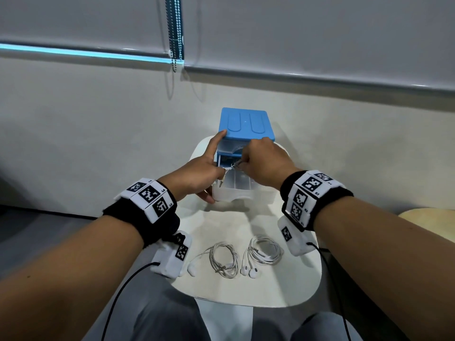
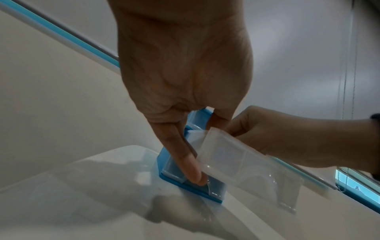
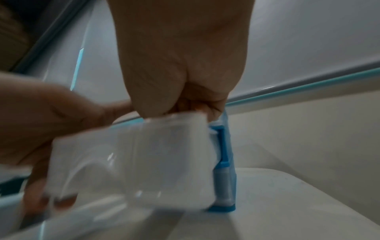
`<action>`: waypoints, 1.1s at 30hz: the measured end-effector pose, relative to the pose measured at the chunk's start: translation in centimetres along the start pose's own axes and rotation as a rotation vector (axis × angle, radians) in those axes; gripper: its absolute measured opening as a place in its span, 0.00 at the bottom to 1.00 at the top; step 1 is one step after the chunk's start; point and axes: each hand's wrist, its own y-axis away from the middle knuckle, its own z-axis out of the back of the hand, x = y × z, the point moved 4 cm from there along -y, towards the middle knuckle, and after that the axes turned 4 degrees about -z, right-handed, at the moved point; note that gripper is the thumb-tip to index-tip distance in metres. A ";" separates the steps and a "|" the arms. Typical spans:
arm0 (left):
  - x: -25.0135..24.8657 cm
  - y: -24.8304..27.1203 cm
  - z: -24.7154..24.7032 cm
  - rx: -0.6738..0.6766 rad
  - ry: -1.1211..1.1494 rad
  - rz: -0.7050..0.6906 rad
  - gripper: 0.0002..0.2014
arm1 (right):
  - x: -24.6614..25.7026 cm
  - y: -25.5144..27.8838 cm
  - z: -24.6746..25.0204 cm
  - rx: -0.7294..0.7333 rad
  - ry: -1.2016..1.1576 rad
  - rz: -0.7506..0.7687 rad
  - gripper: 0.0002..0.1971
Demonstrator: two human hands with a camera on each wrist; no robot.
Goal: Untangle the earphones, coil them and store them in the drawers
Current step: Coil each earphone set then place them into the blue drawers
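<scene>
White earphone cord (image 1: pixel 230 167) pinched between right hand (image 1: pixel 264 163) fingers, above open drawer (image 1: pixel 234 187)

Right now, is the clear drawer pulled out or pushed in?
Pulled out: the clear drawer sticks forward from the blue cabinet, its compartments showing.

Office (roller blinds (image 1: pixel 320 33), bead chain (image 1: pixel 175 33)).

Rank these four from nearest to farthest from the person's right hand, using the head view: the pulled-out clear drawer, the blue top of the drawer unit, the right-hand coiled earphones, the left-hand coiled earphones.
From the right hand:
1. Pulled-out clear drawer, directly under it.
2. Blue top, just behind it.
3. Right-hand coiled earphones, near the table's front.
4. Left-hand coiled earphones, front, farther left.
</scene>
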 end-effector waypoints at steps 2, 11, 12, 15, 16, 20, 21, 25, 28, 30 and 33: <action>0.0 0.0 0.0 -0.003 -0.015 -0.001 0.46 | -0.9 0.4 1.2 -0.039 -0.104 -0.007 0.06; 0.1 -0.2 -0.3 -0.083 -0.031 -0.005 0.43 | -0.4 6.8 5.9 0.245 -0.218 0.181 0.06; 0.1 -0.3 -0.5 -0.092 -0.036 -0.008 0.43 | -0.3 7.4 5.2 0.356 -0.185 0.211 0.06; -0.1 -0.2 -0.8 -0.104 -0.062 -0.008 0.42 | -0.3 8.6 1.5 0.580 -0.004 0.243 0.04; -0.2 -0.1 -0.8 -0.106 -0.069 -0.005 0.42 | -0.5 8.9 0.1 0.600 0.070 0.234 0.08; -0.5 0.0 -0.8 -0.086 -0.054 0.003 0.43 | -0.7 9.6 -3.2 0.525 0.172 0.248 0.13; -0.5 0.1 -0.8 -0.081 -0.052 0.007 0.43 | -0.8 9.7 -3.5 0.509 0.165 0.250 0.11; -0.5 0.2 -0.8 -0.078 -0.062 0.017 0.43 | -0.8 9.9 -3.5 0.507 0.188 0.254 0.09; -0.5 0.1 -0.9 -0.076 -0.061 0.017 0.43 | -1.1 9.9 -2.7 0.497 0.183 0.237 0.06; -0.5 0.1 -0.8 -0.076 -0.063 0.018 0.42 | -1.4 9.7 -1.8 0.487 0.173 0.213 0.06; -0.4 0.1 -0.8 -0.080 -0.066 0.013 0.42 | -1.8 9.3 0.2 0.495 0.151 0.195 0.02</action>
